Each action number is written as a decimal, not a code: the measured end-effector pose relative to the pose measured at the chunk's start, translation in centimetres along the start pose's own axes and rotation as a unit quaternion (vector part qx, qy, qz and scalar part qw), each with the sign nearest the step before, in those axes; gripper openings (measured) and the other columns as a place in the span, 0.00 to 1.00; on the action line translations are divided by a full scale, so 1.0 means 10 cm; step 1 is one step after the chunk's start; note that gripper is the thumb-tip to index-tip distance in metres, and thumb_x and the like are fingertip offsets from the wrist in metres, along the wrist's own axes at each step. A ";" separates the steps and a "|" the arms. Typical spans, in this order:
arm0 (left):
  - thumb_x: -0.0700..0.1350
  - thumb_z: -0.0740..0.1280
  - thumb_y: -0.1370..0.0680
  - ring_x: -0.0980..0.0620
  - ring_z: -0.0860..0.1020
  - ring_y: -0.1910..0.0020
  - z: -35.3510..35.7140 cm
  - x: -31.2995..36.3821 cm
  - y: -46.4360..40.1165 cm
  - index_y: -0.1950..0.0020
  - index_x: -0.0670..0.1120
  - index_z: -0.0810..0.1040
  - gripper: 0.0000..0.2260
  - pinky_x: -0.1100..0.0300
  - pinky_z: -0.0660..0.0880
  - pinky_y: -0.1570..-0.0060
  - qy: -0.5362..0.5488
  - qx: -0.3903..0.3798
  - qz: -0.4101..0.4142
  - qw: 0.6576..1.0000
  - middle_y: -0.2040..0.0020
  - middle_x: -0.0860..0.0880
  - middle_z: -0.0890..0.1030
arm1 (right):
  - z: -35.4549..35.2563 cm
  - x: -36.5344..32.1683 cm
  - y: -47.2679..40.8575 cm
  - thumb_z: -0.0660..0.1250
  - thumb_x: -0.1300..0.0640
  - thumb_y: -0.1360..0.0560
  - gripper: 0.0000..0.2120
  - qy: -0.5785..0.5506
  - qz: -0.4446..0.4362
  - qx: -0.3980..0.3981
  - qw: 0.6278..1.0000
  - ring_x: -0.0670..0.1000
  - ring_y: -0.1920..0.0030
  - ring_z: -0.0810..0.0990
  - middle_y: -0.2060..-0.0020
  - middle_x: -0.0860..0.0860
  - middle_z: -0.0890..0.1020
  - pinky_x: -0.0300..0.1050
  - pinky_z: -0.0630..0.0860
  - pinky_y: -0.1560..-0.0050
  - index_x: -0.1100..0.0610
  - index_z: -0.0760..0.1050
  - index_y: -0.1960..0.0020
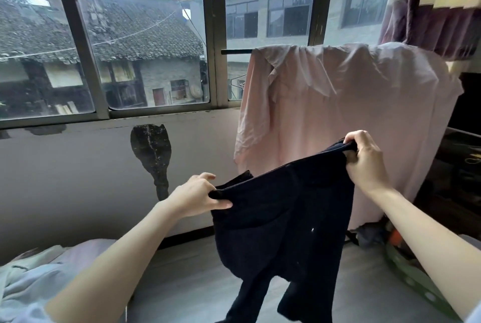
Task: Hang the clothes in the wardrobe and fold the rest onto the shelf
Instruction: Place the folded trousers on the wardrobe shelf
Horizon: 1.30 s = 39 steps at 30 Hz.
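Two bare forearms, no sleeves, watch or rings; left hand (pixel 197 196) and right hand (pixel 364 158) ungloved.

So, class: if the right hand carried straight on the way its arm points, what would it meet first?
Most likely the pink garment draped over the rail: the right hand, gripping the dark trousers, sits directly before it. Depth is unclear, so the gap cannot be judged.
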<state>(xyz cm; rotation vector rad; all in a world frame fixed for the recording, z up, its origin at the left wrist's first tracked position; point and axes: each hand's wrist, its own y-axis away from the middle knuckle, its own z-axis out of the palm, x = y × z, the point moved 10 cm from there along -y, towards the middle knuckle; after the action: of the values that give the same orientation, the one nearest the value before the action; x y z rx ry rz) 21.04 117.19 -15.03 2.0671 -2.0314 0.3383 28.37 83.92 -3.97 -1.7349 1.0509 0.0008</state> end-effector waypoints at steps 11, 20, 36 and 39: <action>0.47 0.71 0.29 0.50 0.69 0.66 0.23 0.21 -0.27 0.67 0.41 0.73 0.13 0.61 0.65 0.67 0.107 0.042 -0.025 0.993 0.67 0.46 0.72 | 0.09 0.85 0.33 0.64 0.63 0.25 0.10 0.067 0.188 -0.208 0.958 0.57 0.61 0.75 0.66 0.50 0.76 0.47 0.69 0.63 0.50 0.67 0.56; 0.40 0.70 0.28 0.49 0.75 0.57 0.15 0.41 -0.38 0.53 0.43 0.79 0.05 0.60 0.71 0.56 0.263 0.008 -0.090 0.961 0.58 0.47 0.78 | -0.02 1.17 0.51 0.68 0.63 0.26 0.01 -0.134 0.386 -0.226 0.884 0.53 0.52 0.78 0.58 0.53 0.82 0.45 0.71 0.49 0.60 0.79 0.56; 0.37 0.63 0.22 0.55 0.79 0.71 0.24 0.90 -0.22 0.59 0.39 0.76 0.06 0.63 0.77 0.73 0.548 0.030 -0.173 0.818 0.65 0.46 0.79 | 0.54 0.26 0.62 0.62 0.55 0.22 0.05 -0.196 0.311 -0.159 0.916 0.50 0.55 0.75 0.58 0.49 0.76 0.42 0.72 0.57 0.57 0.71 0.52; 0.38 0.64 0.22 0.54 0.79 0.68 0.12 0.97 -0.15 0.58 0.39 0.77 0.06 0.63 0.77 0.73 0.581 0.043 -0.159 0.797 0.64 0.46 0.80 | 0.67 -0.09 0.63 0.61 0.57 0.21 0.04 -0.264 0.269 -0.165 0.911 0.47 0.57 0.75 0.60 0.48 0.76 0.38 0.72 0.57 0.55 0.70 0.55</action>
<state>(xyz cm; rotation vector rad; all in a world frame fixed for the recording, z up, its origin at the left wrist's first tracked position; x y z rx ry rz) 22.72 107.62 -13.06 1.4854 -0.9020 1.2527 26.88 89.31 -11.33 -1.5402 1.1157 0.9938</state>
